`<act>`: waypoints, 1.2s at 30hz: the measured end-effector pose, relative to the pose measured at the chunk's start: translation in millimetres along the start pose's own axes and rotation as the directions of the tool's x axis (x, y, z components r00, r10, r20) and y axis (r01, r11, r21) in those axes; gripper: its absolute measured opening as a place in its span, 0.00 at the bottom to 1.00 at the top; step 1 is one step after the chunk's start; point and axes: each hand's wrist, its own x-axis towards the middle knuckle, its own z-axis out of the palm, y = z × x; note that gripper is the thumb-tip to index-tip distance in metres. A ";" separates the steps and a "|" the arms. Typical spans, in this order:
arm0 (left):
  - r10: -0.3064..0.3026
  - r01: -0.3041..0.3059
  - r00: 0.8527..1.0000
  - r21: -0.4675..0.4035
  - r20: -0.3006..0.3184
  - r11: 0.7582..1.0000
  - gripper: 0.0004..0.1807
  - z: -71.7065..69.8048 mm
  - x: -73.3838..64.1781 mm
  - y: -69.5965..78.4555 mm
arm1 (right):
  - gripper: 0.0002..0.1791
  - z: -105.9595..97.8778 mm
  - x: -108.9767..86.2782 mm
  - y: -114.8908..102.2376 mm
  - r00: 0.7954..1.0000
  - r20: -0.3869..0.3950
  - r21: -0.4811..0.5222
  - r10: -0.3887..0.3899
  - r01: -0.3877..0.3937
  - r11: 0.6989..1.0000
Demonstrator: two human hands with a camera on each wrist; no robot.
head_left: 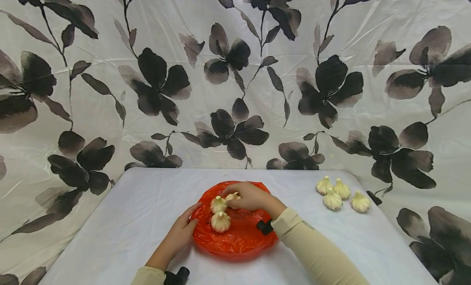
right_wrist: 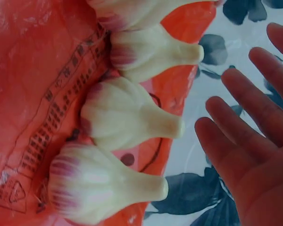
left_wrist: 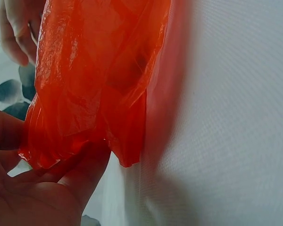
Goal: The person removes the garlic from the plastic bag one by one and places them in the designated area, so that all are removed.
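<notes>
A red plastic bag (head_left: 244,236) with a rounded outline lies on the white table. My left hand (head_left: 180,231) holds the bag's left edge; in the left wrist view the red plastic (left_wrist: 92,80) runs between thumb and fingers. Several garlic bulbs (head_left: 220,222) stand on the bag, partly covered by my right hand (head_left: 249,196) in the head view. From the right wrist, garlic bulbs (right_wrist: 115,113) show in a row with purple-tinged bases. The right hand's fingers (right_wrist: 236,136) are stretched out beside their stems, apart from them.
Several more garlic bulbs (head_left: 333,200) sit grouped at the table's back right. White cloth covers the table (head_left: 121,219). Behind it hangs a white curtain (head_left: 279,109) with dark flowers. Each wrist carries a black camera mount (head_left: 177,276).
</notes>
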 end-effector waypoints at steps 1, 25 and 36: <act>0.002 -0.002 1.000 0.001 0.000 1.000 0.28 0.0 0.0 -0.2 | 0.17 1.1 0.5 0.0 1.000 0.010 0.001 -0.006 0.006 1.000; 0.024 -0.024 1.000 0.010 -0.009 1.000 0.28 0.6 -1.3 -3.5 | 0.11 27.4 8.0 -0.5 0.986 0.157 0.007 -0.052 0.052 0.999; 0.010 -0.009 1.000 0.018 -0.009 1.000 0.28 -1.1 -1.6 -3.4 | 0.06 31.6 11.1 0.0 0.988 0.141 0.032 -0.055 0.051 0.998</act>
